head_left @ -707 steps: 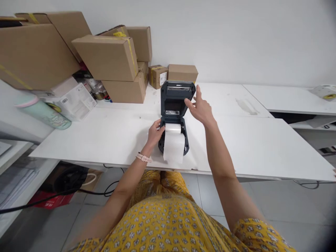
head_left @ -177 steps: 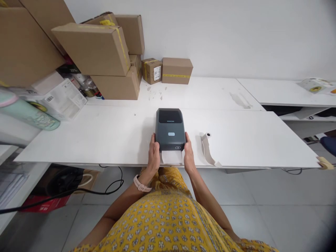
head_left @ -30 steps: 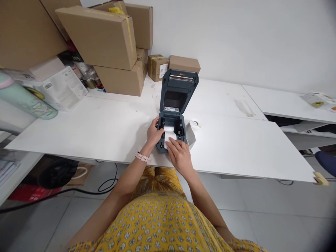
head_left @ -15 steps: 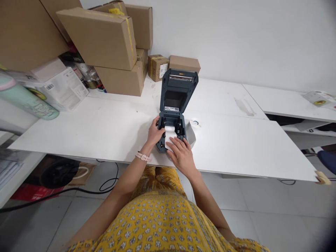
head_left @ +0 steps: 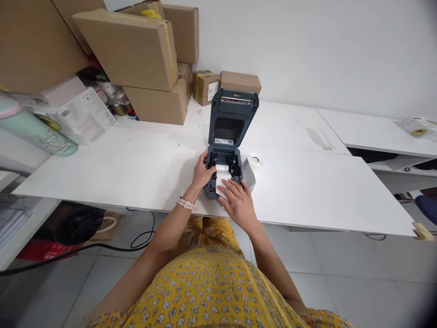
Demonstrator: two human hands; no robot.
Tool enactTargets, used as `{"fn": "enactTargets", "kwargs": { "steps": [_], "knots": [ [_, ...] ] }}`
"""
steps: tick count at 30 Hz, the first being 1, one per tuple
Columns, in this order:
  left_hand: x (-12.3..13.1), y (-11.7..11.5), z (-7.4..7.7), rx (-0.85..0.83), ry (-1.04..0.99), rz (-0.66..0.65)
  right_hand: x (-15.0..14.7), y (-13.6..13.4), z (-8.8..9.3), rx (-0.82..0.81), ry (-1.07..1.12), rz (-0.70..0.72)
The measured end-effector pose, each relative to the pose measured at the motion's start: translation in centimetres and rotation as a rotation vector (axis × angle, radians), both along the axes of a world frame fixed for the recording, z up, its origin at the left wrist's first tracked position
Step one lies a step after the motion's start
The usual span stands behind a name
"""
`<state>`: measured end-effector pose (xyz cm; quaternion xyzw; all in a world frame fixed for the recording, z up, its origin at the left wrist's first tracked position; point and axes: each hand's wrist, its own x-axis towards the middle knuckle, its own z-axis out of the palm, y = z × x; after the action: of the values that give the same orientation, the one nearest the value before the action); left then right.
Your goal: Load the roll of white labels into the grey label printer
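A dark label printer (head_left: 210,187) stands on the white table with its lid (head_left: 213,120) tipped up and back. Inside it a small white label roll (head_left: 222,168) has its strip drawn toward me over the front. My left hand (head_left: 202,172) grips the printer's left wall, fingers outside and thumb over the edge beside the roll. Spread fingers of my right hand (head_left: 237,200) lie on the label strip (head_left: 223,178) and the printer's front right. The strip's front end is partly hidden under that hand.
Right of the printer lie a curled white paper strip (head_left: 249,175) and a small roll (head_left: 254,160). Cardboard boxes (head_left: 126,50) are stacked at the back left, near a mint-green bottle (head_left: 37,130). The table's front edge (head_left: 307,224) runs close to me.
Hardly anything differs. My right hand has shifted slightly, its fingers still over the label strip; my left hand keeps its place on the printer.
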<state>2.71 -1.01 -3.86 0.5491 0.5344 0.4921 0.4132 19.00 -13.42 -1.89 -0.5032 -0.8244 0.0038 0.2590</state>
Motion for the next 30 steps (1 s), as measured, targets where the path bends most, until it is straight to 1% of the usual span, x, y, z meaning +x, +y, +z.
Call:
{"fn": "enactTargets", "kwargs": {
  "steps": [12,16,18,20,23,25,26,28,29,30],
  "knots": [
    [-0.1,0.0,0.4,-0.006,-0.012,-0.017,0.1,-0.1,0.3,-0.013,-0.005,0.003],
    [0.0,-0.3,0.6,-0.028,0.042,-0.006,-0.3,-0.2,0.1,-0.012,0.000,-0.016],
    [0.1,-1.1,0.8,-0.038,0.076,-0.009,-0.3,-0.4,0.1,-0.021,0.005,-0.015],
    [0.2,-2.5,0.8,-0.068,0.085,-0.023,0.1,-0.6,0.4,-0.051,0.029,0.016],
    [0.1,-5.0,0.5,-0.130,0.050,-0.048,1.5,-0.1,2.2,-0.105,0.172,0.089],
    [-0.1,-6.6,0.1,-0.159,0.033,-0.067,2.9,1.7,3.9,-0.037,0.343,0.042],
    [-0.2,-7.3,0.0,-0.165,0.031,-0.078,3.6,3.2,4.8,0.035,0.432,-0.017],
    [-0.3,-8.5,-0.3,-0.164,0.027,-0.092,4.8,7.3,6.6,0.166,0.571,-0.115],
    [-0.2,-9.0,-0.5,-0.159,0.016,-0.093,5.3,9.8,7.4,0.187,0.617,-0.132],
    [-0.2,-9.5,-0.7,-0.153,-0.002,-0.089,5.6,12.5,8.1,0.166,0.656,-0.123]
  ]
}}
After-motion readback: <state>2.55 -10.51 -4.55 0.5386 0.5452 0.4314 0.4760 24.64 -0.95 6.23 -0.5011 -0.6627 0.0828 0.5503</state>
